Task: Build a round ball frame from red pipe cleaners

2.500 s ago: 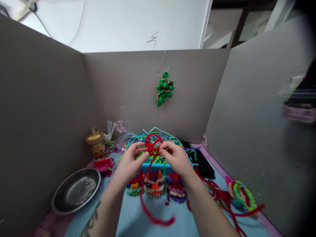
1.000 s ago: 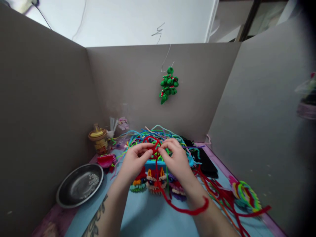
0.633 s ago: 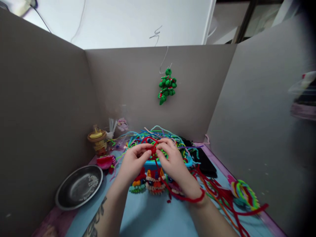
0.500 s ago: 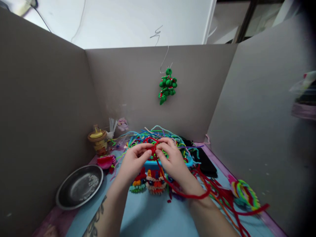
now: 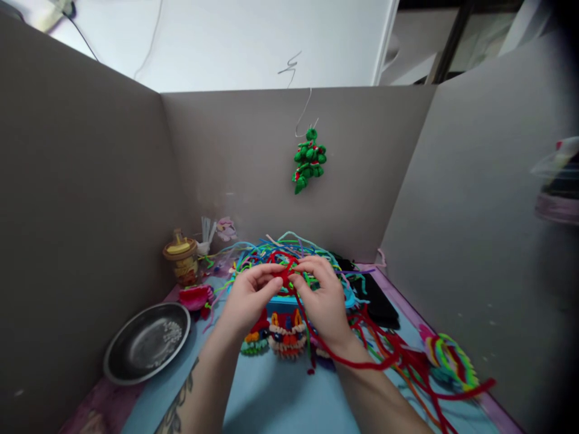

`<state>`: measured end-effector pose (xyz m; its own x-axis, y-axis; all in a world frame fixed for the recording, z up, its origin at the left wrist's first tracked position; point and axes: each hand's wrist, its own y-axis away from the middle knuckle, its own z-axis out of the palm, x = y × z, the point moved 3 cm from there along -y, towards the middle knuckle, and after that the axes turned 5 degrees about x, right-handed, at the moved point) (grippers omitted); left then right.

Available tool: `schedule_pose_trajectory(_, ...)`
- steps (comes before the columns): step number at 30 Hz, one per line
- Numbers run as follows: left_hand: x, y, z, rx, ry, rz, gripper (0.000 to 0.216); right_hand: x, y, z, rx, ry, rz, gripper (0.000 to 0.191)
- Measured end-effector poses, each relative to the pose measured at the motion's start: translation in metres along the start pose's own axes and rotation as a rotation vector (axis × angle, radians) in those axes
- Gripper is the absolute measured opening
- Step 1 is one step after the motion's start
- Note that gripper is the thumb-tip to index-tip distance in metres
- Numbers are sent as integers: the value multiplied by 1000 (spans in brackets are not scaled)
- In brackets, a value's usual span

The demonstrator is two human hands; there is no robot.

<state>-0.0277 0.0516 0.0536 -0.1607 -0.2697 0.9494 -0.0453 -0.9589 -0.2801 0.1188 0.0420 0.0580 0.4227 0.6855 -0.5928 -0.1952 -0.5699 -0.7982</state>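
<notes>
Between both hands is a red pipe cleaner (image 5: 357, 364), bent into loops and a small compact part at the fingertips. My left hand (image 5: 251, 296) pinches its left side with thumb and index finger. Across from it, my right hand (image 5: 322, 299) is closed on the right side, thumb and fingers pressed together. A long red tail runs down and crosses over my right wrist. Behind the hands, a blue tray (image 5: 284, 305) is heaped with pipe cleaners (image 5: 265, 248) of many colours. Just below sits a small fuzzy figure (image 5: 287, 339) in orange and cream, with others partly hidden beside it.
A metal dish (image 5: 131, 355) with small clear bits stands left, near a pink-red fuzzy piece (image 5: 194, 296) and a lidded cup (image 5: 182, 262). At right lie loose red strands (image 5: 416, 367), a multicoloured bundle (image 5: 455, 361) and a black flat object (image 5: 382, 304). A green ornament (image 5: 309, 161) hangs from the back panel.
The view has shifted slightly. Both hands still pinch the red pipe cleaner; the fingers of my right hand have moved a little and the red loop between them stands out more.
</notes>
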Motion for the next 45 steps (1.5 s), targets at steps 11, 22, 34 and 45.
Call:
schedule_pose_trajectory(11, -3, -1, -2, -12, -39, 31, 19, -2, -1, 4, -119, 49, -13, 13)
schedule_pose_trajectory(22, -1, 0, 1, 10, -96, 14, 18, 9, -3, 6, -184, 97, -81, 12)
schedule_pose_trajectory(34, -7, -6, -8, 224, -12, -17, 35, 6, -5, 1, -417, 36, -180, 16)
schedule_pose_trajectory(45, -8, -5, -3, 289, -134, 134, 22, 5, 4, 15, -276, -132, 4, 13)
